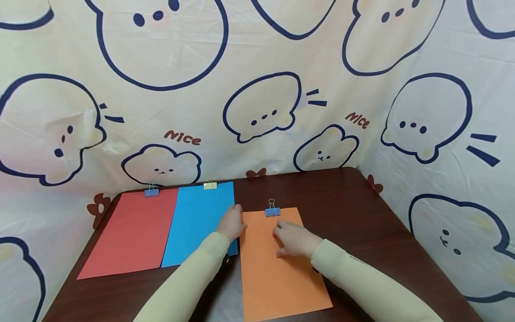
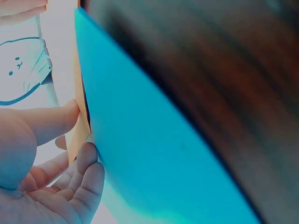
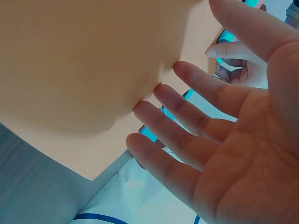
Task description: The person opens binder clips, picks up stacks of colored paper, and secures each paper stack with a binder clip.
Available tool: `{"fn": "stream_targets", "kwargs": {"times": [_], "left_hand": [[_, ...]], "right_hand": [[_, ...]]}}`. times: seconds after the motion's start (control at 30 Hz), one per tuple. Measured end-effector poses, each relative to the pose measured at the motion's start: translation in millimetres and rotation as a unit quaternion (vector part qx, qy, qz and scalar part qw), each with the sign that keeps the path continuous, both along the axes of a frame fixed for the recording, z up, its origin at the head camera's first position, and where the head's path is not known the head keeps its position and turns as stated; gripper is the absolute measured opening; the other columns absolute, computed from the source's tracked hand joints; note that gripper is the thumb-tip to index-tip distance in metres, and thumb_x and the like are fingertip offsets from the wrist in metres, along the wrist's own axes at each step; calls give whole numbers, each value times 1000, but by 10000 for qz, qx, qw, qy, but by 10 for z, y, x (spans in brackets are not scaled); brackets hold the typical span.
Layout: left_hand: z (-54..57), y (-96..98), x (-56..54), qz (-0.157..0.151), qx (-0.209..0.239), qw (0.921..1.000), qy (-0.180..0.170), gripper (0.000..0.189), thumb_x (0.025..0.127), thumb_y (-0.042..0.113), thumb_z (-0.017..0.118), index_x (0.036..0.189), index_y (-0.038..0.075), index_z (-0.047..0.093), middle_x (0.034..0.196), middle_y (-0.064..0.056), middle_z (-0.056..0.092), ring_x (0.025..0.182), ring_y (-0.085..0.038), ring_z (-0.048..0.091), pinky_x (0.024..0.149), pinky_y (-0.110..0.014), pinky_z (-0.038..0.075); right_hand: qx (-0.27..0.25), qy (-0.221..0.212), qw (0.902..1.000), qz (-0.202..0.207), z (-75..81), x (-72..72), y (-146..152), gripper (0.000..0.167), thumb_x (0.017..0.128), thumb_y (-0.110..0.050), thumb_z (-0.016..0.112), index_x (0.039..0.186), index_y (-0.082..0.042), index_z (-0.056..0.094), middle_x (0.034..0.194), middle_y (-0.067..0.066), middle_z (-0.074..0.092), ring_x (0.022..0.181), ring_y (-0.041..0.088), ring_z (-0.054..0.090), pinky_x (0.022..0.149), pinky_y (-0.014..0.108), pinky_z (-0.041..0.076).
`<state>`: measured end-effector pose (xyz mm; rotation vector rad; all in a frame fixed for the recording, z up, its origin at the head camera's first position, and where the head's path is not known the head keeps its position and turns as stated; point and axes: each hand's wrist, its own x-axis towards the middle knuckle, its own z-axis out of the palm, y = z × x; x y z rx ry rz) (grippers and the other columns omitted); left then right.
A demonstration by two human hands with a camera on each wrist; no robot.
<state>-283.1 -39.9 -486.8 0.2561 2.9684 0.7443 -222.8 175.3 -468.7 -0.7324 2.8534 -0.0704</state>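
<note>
An orange sheet of paper lies in front of me, with a blue binder clip at its top edge. My left hand pinches its upper left corner; the left wrist view shows the thumb on one side of the orange edge and fingers on the other. Over the upper right part of the sheet is my right hand, fingers extended, and in the right wrist view its fingertips touch the paper. A blue sheet lies just left of the orange one, partly behind my left hand.
Left of the blue sheet lies a red sheet, bearing another blue binder clip. A yellow binder clip tops the blue sheet. The dark wooden table meets a patterned white cloth at the back and sides.
</note>
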Motion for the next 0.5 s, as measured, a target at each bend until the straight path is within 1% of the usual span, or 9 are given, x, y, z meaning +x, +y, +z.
{"fn": "stream_targets", "kwargs": {"times": [0.07,0.13,0.23,0.3,0.4,0.5], "left_hand": [[18,-3,17,-24,-29,10000,37,47,93,12,78,130,-6,56,127,-26,57,98,-30,66,83,-40,61],[33,-16,36,-44,-36,10000,68,48,93,10,76,133,-8,56,133,-28,53,96,-30,68,82,-39,61],[43,-78,56,-110,-126,9997,165,46,93,6,75,133,-9,57,134,-28,52,90,-28,69,77,-37,61],[45,-139,63,-184,-212,9994,195,44,93,5,75,131,-10,59,130,-27,53,87,-26,68,75,-36,61],[57,-244,93,-333,-430,9982,269,35,92,8,77,120,-10,64,121,-25,56,83,-23,65,74,-36,59],[103,-311,159,-485,-690,9959,333,29,91,13,79,109,-8,68,111,-22,60,83,-23,61,76,-38,58]], "right_hand": [[15,35,10000,6,-5,23,6,56,84,-45,85,124,-11,66,121,7,57,94,20,61,85,36,56],[30,83,10000,25,-13,42,11,58,83,-46,85,124,-10,66,121,7,58,93,20,61,84,36,57],[41,153,9999,62,-22,69,23,60,82,-47,86,126,-10,67,121,7,59,97,21,63,87,37,57],[25,188,9998,94,-23,89,37,60,82,-47,86,126,-10,67,123,6,60,102,22,63,91,38,56],[4,236,9996,171,-22,127,55,61,82,-45,86,127,-9,67,126,7,62,110,24,63,98,39,54],[-62,254,9994,211,-29,162,79,62,82,-44,86,128,-8,67,129,7,61,113,25,63,101,39,53]]}}
